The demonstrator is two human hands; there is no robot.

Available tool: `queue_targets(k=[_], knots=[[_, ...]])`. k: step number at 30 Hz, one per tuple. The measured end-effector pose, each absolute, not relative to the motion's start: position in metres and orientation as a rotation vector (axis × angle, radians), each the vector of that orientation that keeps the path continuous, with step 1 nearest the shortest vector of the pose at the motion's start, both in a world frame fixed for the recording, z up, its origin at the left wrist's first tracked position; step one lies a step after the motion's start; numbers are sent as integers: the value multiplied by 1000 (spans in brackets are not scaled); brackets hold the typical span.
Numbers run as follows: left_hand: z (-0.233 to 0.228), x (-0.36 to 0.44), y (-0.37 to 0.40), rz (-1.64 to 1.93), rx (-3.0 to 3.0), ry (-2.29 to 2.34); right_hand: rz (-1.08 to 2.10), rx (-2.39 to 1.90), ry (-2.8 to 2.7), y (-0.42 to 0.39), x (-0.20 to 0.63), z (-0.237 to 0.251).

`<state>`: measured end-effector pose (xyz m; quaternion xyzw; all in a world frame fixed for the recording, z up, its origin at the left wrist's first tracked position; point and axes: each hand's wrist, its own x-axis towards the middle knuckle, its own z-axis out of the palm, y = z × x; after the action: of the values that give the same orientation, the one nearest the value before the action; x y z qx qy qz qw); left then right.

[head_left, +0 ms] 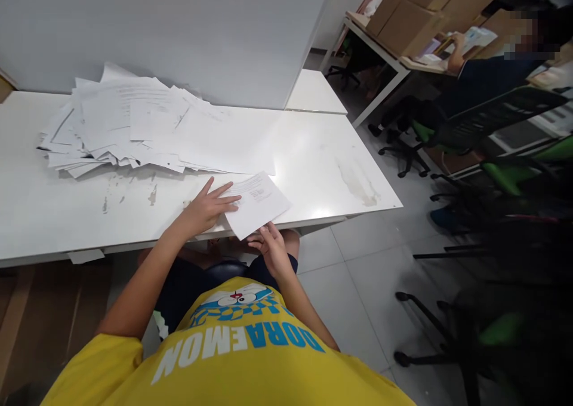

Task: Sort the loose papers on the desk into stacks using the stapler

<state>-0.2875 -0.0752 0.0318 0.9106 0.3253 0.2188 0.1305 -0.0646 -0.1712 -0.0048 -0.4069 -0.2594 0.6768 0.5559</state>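
Observation:
A small sheet of printed paper (259, 200) lies at the front edge of the white table, one corner jutting out over the edge. My left hand (208, 209) rests on the sheet's left side with fingers spread and stretched out. At the sheet's near edge, my right hand (271, 245) has its fingers curled, gripping the paper from below the table edge; part of these fingers is hidden. Beyond the sheet, a large untidy heap of papers (129, 119) covers the back left of the table, its sheets overlapping at many angles.
The white table (308, 173) has smudged marks and backs onto a grey partition (156, 30). At the upper right, a person (487, 77) sits at another desk with cardboard boxes (407, 24). Office chairs (465, 334) with green seats stand on the tiled floor at right.

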Motion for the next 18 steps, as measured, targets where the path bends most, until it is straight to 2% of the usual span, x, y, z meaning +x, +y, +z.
queue_targets(k=[8,11,14,18], knots=[[35,-291,-72,465,2620,826,1797,-926,-592,-172,-65,-4],[39,-294,-73,511,2625,866,1658,-1043,-524,-170,-68,-11],[38,-306,-75,713,2620,1043,1483,-1131,-520,-167,-68,-14],[26,-321,-83,883,2545,1292,1456,-1169,-555,-164,-67,-12]])
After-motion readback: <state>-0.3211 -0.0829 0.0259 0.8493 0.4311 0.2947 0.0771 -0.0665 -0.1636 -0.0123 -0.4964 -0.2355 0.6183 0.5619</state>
